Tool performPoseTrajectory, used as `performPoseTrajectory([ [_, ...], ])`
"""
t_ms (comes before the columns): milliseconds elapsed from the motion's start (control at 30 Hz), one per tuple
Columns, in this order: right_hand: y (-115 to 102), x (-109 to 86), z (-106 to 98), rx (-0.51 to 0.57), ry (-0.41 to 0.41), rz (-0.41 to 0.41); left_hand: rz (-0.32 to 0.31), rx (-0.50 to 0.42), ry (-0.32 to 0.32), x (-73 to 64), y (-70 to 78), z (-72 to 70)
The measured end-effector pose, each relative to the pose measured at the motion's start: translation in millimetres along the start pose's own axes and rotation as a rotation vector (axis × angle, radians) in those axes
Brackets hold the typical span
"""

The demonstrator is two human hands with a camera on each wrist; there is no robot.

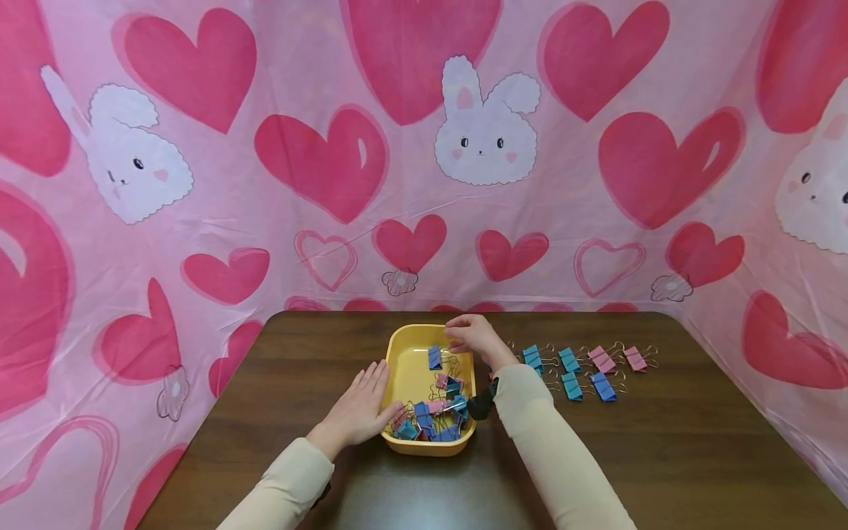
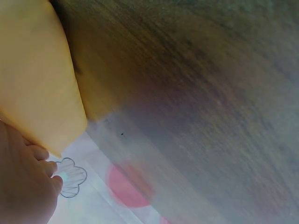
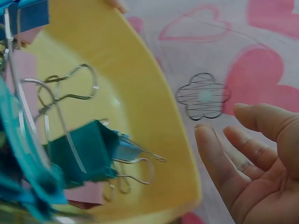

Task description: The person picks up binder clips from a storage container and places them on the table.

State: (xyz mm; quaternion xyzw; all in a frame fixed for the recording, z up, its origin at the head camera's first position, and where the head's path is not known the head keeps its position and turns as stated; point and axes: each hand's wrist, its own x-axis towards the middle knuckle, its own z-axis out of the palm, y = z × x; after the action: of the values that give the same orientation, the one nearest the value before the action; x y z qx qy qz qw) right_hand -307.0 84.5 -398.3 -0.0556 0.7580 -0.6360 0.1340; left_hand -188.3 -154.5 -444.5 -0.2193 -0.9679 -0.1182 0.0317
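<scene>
A yellow tray [image 1: 406, 346] on the table holds a jumble of blue, teal and pink binder clips [image 1: 424, 416], most of them at its near end. My left hand [image 1: 354, 405] lies against the tray's left side, fingers stretched forward and thumb over the rim. In the left wrist view its fingertips touch the yellow outer wall [image 2: 42, 70]. Above the far right corner of the tray is my right hand [image 1: 475, 337]. Its fingers are loosely bent with nothing between them, as the right wrist view shows. A blue clip [image 1: 434, 358] lies in the tray below it.
To the right of the tray, binder clips lie in rows on the brown table [image 1: 662, 442], among them a teal clip [image 1: 570, 360], a pink clip [image 1: 601, 359] and a blue clip [image 1: 603, 386]. My right forearm hides part of the rows. A pink heart-patterned cloth [image 1: 411, 191] hangs behind.
</scene>
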Motion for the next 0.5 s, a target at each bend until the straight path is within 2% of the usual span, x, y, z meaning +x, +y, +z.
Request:
performPoseTrajectory([
  [233, 11, 2.5, 15, -0.032, 0.013, 0.031, 0.000, -0.008, -0.003, -0.9, 0.5, -1.0],
  [500, 14, 3.2, 23, -0.139, 0.033, 0.064, 0.003, -0.005, 0.000, -0.4, 0.6, -1.1],
])
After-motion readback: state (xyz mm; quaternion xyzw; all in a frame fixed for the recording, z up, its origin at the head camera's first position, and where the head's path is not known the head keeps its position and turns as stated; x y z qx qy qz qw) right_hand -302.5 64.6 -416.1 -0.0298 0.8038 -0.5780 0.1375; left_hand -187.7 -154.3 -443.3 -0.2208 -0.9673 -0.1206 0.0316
